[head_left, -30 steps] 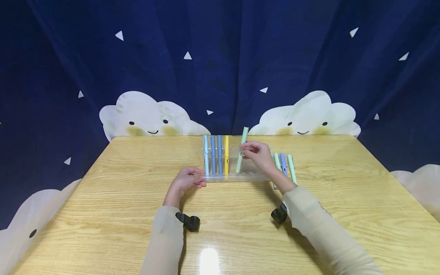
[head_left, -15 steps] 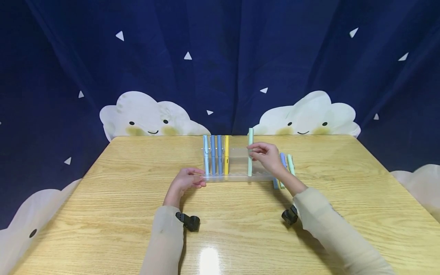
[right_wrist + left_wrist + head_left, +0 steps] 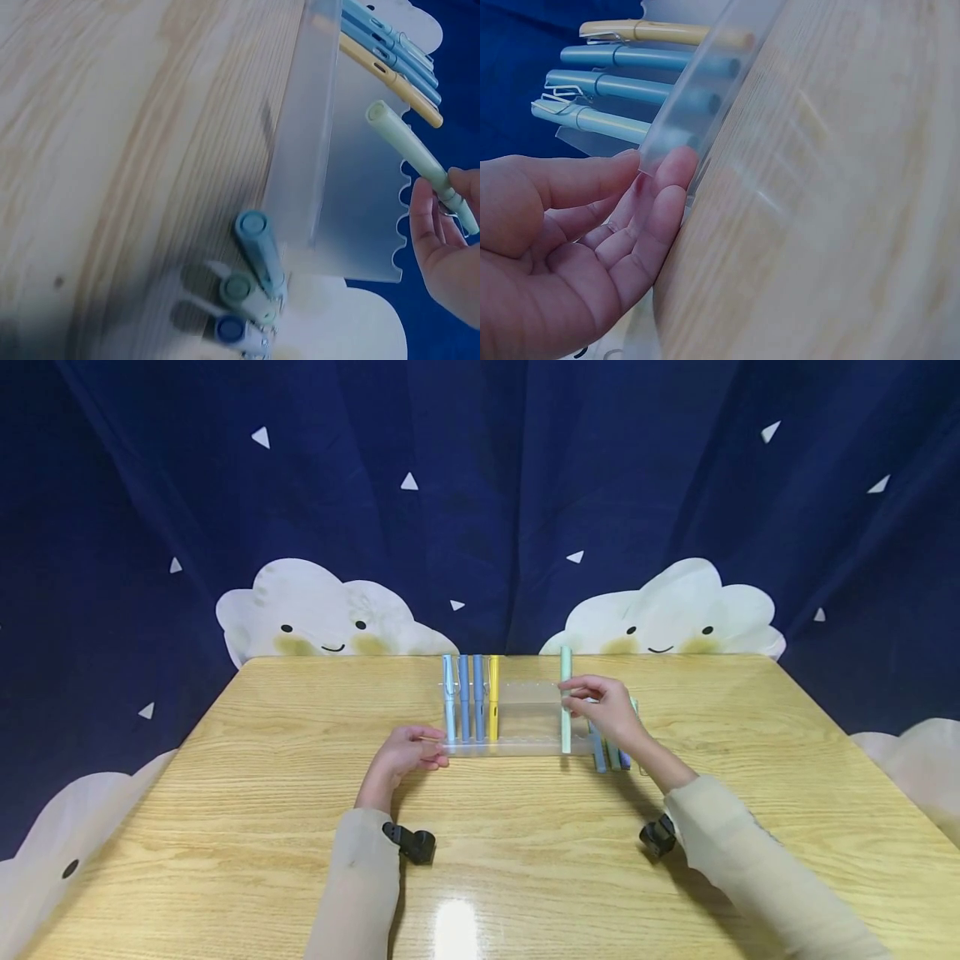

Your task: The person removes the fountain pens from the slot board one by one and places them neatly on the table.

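A clear pen rack [image 3: 525, 749] stands on the table. In its left part are a light blue pen [image 3: 450, 718], two darker blue pens [image 3: 465, 714] and a yellow pen [image 3: 493, 718], all upright side by side. My left hand [image 3: 405, 753] grips the rack's front left corner; the left wrist view shows the thumb [image 3: 592, 180] and fingertips at that clear edge. With thumb and fingers, my right hand [image 3: 606, 708] pinches a light green pen [image 3: 566, 727] near its upper half. This pen stands nearly vertical before the rack's right part, its lower end apart from the rack's sheet in the right wrist view.
Several loose pens [image 3: 600, 756] lie on the table just right of the rack, partly behind the right hand and forearm. Among them the right wrist view shows a blue pen [image 3: 259, 244] and a green one [image 3: 240, 289]. A dark blue curtain [image 3: 480, 510] hangs behind the table.
My right hand has carried the light green pen rightward along the rack, and the pen has gone from tilted to nearly upright. The left hand stays at the rack's left corner.
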The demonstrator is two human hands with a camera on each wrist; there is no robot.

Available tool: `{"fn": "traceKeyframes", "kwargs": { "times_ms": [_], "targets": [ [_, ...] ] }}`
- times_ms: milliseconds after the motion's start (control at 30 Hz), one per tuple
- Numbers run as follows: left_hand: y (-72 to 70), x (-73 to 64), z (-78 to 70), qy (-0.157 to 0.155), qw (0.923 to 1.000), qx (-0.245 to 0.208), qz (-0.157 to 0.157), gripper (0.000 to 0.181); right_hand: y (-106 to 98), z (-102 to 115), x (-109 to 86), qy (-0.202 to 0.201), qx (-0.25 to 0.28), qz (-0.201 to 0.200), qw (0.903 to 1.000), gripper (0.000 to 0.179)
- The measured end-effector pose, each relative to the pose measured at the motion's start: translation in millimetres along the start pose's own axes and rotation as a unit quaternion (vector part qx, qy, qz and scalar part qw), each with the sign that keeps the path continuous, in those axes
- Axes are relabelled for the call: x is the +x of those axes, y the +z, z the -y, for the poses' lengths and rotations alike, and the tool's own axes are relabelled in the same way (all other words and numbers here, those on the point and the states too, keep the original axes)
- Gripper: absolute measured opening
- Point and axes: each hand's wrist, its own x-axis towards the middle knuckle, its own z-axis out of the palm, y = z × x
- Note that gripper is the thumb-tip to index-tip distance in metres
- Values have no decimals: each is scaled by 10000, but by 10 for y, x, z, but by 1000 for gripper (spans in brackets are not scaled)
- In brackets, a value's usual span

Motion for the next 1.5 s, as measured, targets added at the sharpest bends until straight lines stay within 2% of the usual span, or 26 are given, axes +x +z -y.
{"fn": "traceKeyframes", "kwargs": {
  "times_ms": [500, 933, 1100, 1500],
  "targets": [
    [9, -2, -3, -32, 10000, 4, -42, 23, -353, -86, -90, 83, -96, -268, 9996, 25],
    [2, 10, 6, -61, 10000, -12, -37, 23, -590, -216, -196, 186, -521, -263, 9981, 29],
    [5, 7, 3, -24, 10000, -3, -20, 23, -699, -262, -228, 222, -504, -252, 9982, 33],
    [2, 26, 13, -77, 9999, -12, -68, 23, -944, -396, -246, 618, -629, -238, 9958, 39]
  ]
}}
